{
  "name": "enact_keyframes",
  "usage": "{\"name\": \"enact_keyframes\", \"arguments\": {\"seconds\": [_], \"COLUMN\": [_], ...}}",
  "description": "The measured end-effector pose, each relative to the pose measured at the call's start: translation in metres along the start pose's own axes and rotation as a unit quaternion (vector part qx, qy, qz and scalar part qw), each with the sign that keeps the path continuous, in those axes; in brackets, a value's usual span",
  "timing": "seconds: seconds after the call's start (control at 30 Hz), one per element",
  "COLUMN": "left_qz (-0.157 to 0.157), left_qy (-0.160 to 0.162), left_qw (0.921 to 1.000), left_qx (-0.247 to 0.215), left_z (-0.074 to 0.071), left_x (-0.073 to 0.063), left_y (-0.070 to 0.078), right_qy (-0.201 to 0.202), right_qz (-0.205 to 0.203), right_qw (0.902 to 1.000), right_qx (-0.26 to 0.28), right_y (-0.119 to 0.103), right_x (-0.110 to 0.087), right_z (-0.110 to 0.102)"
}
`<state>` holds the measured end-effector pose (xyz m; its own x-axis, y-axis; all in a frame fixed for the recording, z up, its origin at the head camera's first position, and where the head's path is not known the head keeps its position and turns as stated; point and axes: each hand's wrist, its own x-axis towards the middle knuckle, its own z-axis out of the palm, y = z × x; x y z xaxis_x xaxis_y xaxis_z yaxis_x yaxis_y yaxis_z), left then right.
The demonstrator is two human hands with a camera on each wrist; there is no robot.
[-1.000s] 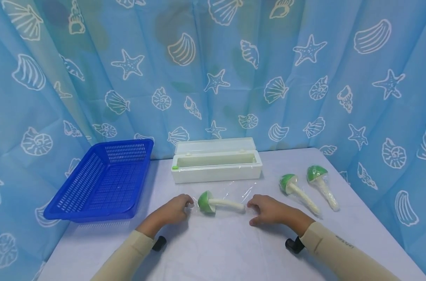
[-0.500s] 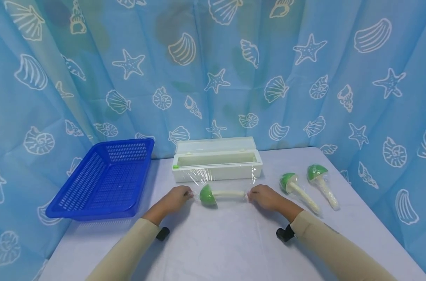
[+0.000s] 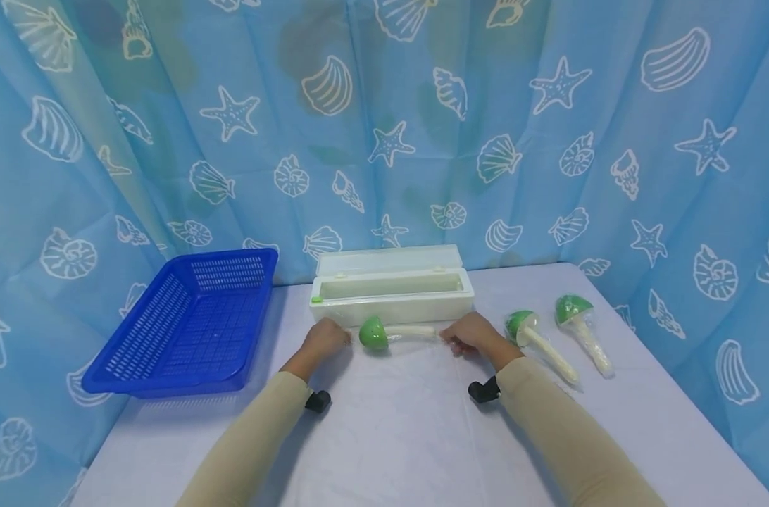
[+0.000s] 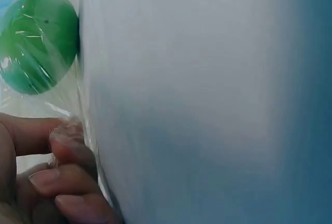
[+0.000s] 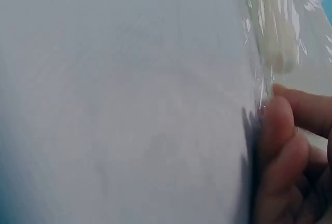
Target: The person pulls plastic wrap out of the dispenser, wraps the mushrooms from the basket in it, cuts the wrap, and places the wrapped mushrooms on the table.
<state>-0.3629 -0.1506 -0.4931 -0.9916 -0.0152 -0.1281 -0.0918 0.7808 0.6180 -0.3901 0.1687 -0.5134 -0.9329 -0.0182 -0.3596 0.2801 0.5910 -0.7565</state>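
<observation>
A mushroom model (image 3: 374, 335) with a green rounded cap and a pale stem lies sideways just in front of the white dispenser box (image 3: 391, 310). Clear plastic wrap covers it, stretched shiny over the cap in the left wrist view. At the cap end, my left hand (image 3: 327, 339) pinches a bunched bit of plastic wrap (image 4: 66, 129) between thumb and fingers. Beyond the stem tip, my right hand (image 3: 474, 334) pinches the wrap (image 5: 263, 93) at the other end. Both hands stay beside the mushroom rather than around it.
The dispenser's lid (image 3: 389, 260) stands raised at the back. To the left sits a blue plastic basket (image 3: 169, 384). Two more green-capped mushrooms, one nearer (image 3: 543, 345) and one farther (image 3: 584, 331), lie wrapped at the right, close beside my right hand and forearm.
Both hands have taken hold of the wrap at the mushroom's ends. They have moved forward, bringing the wrapped mushroom up close to the dispenser box.
</observation>
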Motion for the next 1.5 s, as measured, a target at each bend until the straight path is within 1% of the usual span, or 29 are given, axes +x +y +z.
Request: {"name": "enact_keyframes", "arguments": {"seconds": [0.07,0.1,0.17,0.23,0.3,0.37,0.43,0.5,0.57,0.63,0.7,0.73,0.8,0.93,1.0,1.07,1.13,1.17,1.2,1.23,1.27,1.33,1.37,1.4,1.43,1.47,1.5], "left_qz": [-0.010,-0.015,-0.018,-0.017,-0.020,-0.026,-0.041,-0.055,-0.070,-0.082,-0.092,-0.095,-0.099,-0.101,-0.098,-0.098,-0.100,-0.097,-0.098,-0.101,-0.105,-0.094,-0.084,-0.071,-0.051,-0.028,-0.002], "left_qy": [0.013,0.017,0.027,0.035,0.042,0.050,0.049,0.044,0.031,0.016,0.001,-0.005,-0.012,-0.011,-0.006,-0.002,0.002,0.006,0.012,0.019,0.033,0.068,0.085,0.101,0.117,0.131,0.137], "left_qw": [0.9998,0.9997,0.9995,0.9992,0.9988,0.9981,0.9968,0.9940,0.9871,0.9766,0.9676,0.9660,0.9670,0.9742,0.9764,0.9766,0.9767,0.9782,0.9786,0.9779,0.9782,0.9768,0.9749,0.9712,0.9683,0.9649,0.9598], "left_qx": [0.006,0.008,0.004,-0.003,-0.017,-0.027,-0.049,-0.083,-0.141,-0.199,-0.235,-0.240,-0.234,-0.202,-0.193,-0.191,-0.190,-0.183,-0.180,-0.182,-0.176,-0.180,-0.188,-0.204,-0.214,-0.226,-0.245], "left_z": [-0.001,-0.001,-0.001,-0.001,0.000,0.001,0.000,0.000,-0.002,-0.005,-0.007,-0.008,-0.008,-0.008,-0.008,-0.011,-0.016,-0.019,-0.023,-0.028,-0.033,-0.041,-0.045,-0.047,-0.048,-0.048,-0.047], "left_x": [0.001,0.002,0.003,0.003,0.003,0.002,-0.001,-0.003,-0.005,-0.008,-0.010,-0.011,-0.012,-0.010,-0.009,-0.010,-0.012,-0.013,-0.014,-0.013,-0.013,-0.011,-0.009,-0.005,-0.001,0.003,0.007], "left_y": [0.001,0.001,0.001,-0.001,-0.003,-0.005,-0.007,-0.010,-0.012,-0.013,-0.016,-0.017,-0.018,-0.020,-0.020,-0.022,-0.023,-0.023,-0.023,-0.024,-0.023,-0.023,-0.022,-0.021,-0.021,-0.020,-0.020], "right_qy": [0.023,0.038,0.072,0.101,0.121,0.128,0.124,0.119,0.112,0.104,0.098,0.096,0.094,0.086,0.068,0.035,-0.001,-0.020,-0.031,-0.032,-0.026,-0.001,0.014,0.032,0.046,0.057,0.060], "right_qz": [-0.005,-0.011,-0.026,-0.035,-0.036,-0.039,-0.046,-0.057,-0.067,-0.076,-0.084,-0.089,-0.098,-0.114,-0.117,-0.118,-0.107,-0.097,-0.092,-0.087,-0.090,-0.114,-0.133,-0.156,-0.180,-0.210,-0.232], "right_qw": [0.9990,0.9970,0.9891,0.9805,0.9757,0.9740,0.9741,0.9733,0.9740,0.9748,0.9752,0.9751,0.9731,0.9711,0.9720,0.9728,0.9734,0.9739,0.9718,0.9699,0.9672,0.9590,0.9540,0.9476,0.9427,0.9358,0.9321], "right_qx": [-0.038,-0.066,-0.126,-0.165,-0.179,-0.182,-0.183,-0.188,-0.185,-0.182,-0.179,-0.179,-0.186,-0.191,-0.192,-0.196,-0.202,-0.204,-0.215,-0.225,-0.236,-0.259,-0.268,-0.277,-0.277,-0.277,-0.272], "right_y": [-0.002,-0.003,-0.003,-0.002,0.001,0.004,0.006,0.007,0.007,0.006,0.005,0.005,0.005,0.004,0.005,0.002,-0.006,-0.013,-0.022,-0.033,-0.045,-0.071,-0.085,-0.098,-0.110,-0.121,-0.131], "right_x": [-0.001,-0.001,-0.005,-0.009,-0.012,-0.014,-0.015,-0.017,-0.018,-0.018,-0.018,-0.017,-0.016,-0.015,-0.017,-0.019,-0.022,-0.024,-0.027,-0.030,-0.034,-0.039,-0.041,-0.042,-0.041,-0.038,-0.034], "right_z": [0.002,0.002,0.002,0.002,0.001,0.001,0.001,0.001,0.001,0.001,0.001,0.000,0.000,-0.004,-0.009,-0.017,-0.029,-0.035,-0.041,-0.045,-0.048,-0.046,-0.042,-0.035,-0.026,-0.015,-0.003]}}
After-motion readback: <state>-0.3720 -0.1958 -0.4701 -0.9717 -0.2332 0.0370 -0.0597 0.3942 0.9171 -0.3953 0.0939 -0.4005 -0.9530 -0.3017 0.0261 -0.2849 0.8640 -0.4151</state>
